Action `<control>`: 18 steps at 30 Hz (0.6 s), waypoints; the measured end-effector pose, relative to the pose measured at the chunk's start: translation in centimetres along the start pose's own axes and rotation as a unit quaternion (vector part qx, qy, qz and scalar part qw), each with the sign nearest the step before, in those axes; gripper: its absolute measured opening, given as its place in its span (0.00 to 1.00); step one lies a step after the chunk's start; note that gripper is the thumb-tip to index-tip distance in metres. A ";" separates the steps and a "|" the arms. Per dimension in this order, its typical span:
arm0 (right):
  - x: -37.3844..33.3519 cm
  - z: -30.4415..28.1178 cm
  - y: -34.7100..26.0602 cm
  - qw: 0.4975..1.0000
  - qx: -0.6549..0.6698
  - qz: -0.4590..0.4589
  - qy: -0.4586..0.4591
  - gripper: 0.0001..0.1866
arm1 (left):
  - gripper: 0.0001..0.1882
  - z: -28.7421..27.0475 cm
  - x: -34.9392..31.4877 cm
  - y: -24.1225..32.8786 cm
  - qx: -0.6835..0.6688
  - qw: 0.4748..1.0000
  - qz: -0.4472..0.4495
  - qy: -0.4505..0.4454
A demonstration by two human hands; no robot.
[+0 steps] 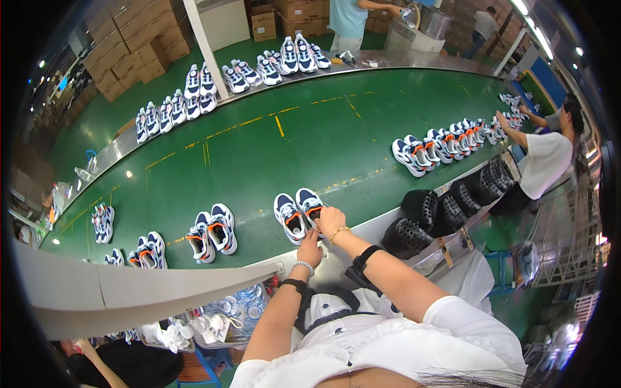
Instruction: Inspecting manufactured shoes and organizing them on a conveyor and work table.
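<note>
Directly before me, on the green belt, stands a pair of white and navy sneakers with orange lining. The left sneaker [288,216] sits untouched, its opening toward me. At the heel collar of the right sneaker [308,199], my right hand [332,222] is closed, fingers bent into the opening. My left hand [310,251] reaches the same sneaker's heel from below, fingers drawn together against its rim. Their fingertips meet there, so what exactly they pinch is partly hidden.
More sneaker pairs [212,233] stand along the belt [259,161] to the left, and a long row [440,145] to the right. Black perforated clogs [407,237] line the near edge. A curved pale panel [162,284] lies left of my arms. A co-worker [546,155] works at right.
</note>
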State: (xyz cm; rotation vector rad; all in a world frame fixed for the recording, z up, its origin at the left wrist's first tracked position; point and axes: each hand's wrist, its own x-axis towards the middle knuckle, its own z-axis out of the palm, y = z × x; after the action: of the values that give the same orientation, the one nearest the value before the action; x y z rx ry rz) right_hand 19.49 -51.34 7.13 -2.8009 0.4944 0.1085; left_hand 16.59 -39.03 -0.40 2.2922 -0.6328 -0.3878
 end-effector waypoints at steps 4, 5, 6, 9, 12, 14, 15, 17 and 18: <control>0.6 3.3 0.4 0.998 -0.022 -0.014 0.064 0.07 | 0.32 0.0 0.3 0.0 0.008 1.000 0.008 -0.004; 1.0 4.2 0.6 0.997 -0.036 -0.013 0.068 0.10 | 0.31 0.2 0.3 -0.1 0.008 1.000 0.015 0.002; 1.4 4.9 1.0 0.996 -0.050 -0.012 0.072 0.13 | 0.31 0.6 0.5 -0.2 0.008 1.000 0.021 0.009; 1.7 6.4 0.6 0.996 -0.050 -0.002 0.069 0.09 | 0.29 0.1 0.1 -0.9 0.023 1.000 0.015 -0.002; 2.0 7.3 -0.4 0.997 -0.037 0.021 0.059 0.08 | 0.28 -0.6 -0.2 -1.4 0.024 0.999 0.022 0.004; 2.2 7.6 -1.1 0.997 -0.047 0.048 0.043 0.09 | 0.28 -1.0 -0.4 -1.6 0.007 0.999 -0.018 -0.027; 2.4 7.6 -1.2 0.998 -0.037 0.052 0.026 0.09 | 0.28 -1.1 -0.2 -1.7 0.012 0.999 -0.024 -0.033; 2.9 7.7 -1.3 0.998 -0.036 0.042 0.018 0.10 | 0.27 -1.1 -0.4 -1.9 0.011 1.000 -0.017 -0.013; 3.4 7.7 -0.6 0.999 -0.040 0.032 0.010 0.10 | 0.27 -1.0 -0.2 -1.3 0.004 1.000 -0.009 0.007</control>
State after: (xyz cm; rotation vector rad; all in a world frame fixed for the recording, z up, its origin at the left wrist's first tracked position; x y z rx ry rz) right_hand 22.68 -49.57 -0.44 -2.8665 0.5970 0.1160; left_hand 17.27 -37.61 -0.61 2.3086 -0.6083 -0.3784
